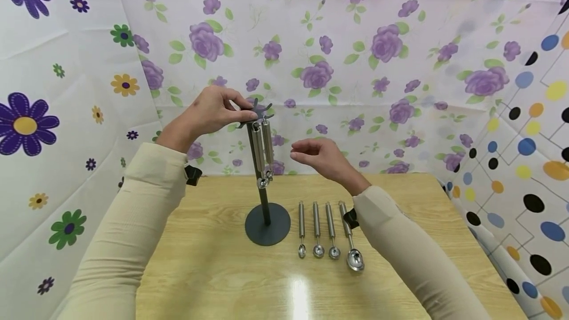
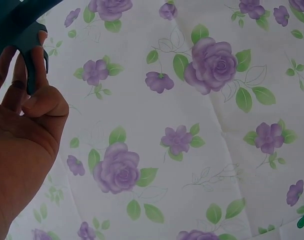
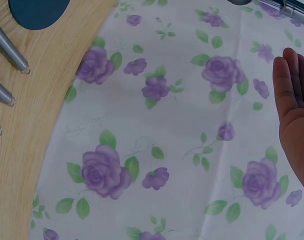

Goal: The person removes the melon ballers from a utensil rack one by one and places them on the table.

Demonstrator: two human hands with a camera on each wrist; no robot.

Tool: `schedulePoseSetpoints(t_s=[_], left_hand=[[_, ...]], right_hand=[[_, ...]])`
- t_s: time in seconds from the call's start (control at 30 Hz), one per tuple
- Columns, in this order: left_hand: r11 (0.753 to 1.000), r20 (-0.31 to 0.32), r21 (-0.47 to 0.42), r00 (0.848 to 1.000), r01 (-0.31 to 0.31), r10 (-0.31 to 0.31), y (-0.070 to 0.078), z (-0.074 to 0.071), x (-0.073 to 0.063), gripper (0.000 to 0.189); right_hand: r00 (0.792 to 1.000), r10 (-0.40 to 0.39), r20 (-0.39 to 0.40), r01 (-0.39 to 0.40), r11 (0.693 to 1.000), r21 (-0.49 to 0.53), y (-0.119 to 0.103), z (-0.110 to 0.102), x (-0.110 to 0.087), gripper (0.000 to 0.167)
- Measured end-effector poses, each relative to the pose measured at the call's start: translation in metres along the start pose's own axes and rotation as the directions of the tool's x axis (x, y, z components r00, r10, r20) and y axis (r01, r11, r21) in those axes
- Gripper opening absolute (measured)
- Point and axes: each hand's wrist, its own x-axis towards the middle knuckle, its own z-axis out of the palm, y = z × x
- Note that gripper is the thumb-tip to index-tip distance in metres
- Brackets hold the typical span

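Head view, your left hand point(image 1: 215, 108) pinching the dark stand point(image 1: 268, 233) at its top, standing on the wooden table point(image 1: 213, 265), your right hand point(image 1: 323, 158) loosely curved, holding nothing, near the hanging metal utensils point(image 1: 259, 149)

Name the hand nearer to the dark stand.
Left. The left hand pinches the top of the dark stand; the right hand is apart from it, off to its right and lower than its top.

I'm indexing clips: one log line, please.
left hand: grips dark metal hook stand; right hand: empty; four long-handled silver utensils: on wooden table
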Motion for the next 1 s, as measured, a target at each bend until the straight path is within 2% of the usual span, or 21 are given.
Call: schedulePoseSetpoints(t_s=[0.4,0.77,1.0], left_hand=[[1.000,-0.010,0.010,1.000,-0.020,0.020,0.000,0.000,0.000,0.024],[1.000,-0.010,-0.026,1.000,0.002,-0.002,0.000,0.001,0.000,0.024],[1.000,-0.009,-0.026,1.000,-0.004,0.003,-0.001,0.001,0.000,0.024]], right_hand=[[0.998,-0.057,0.015,0.057,0.998,0.014,-0.020,0.016,0.016,0.036],[0.991,-0.128,0.035,0.124,0.987,0.105,-0.019,0.033,0.025,0.033],[0.992,-0.123,0.025,0.120,0.989,0.084,-0.021,0.039,0.028,0.030]])
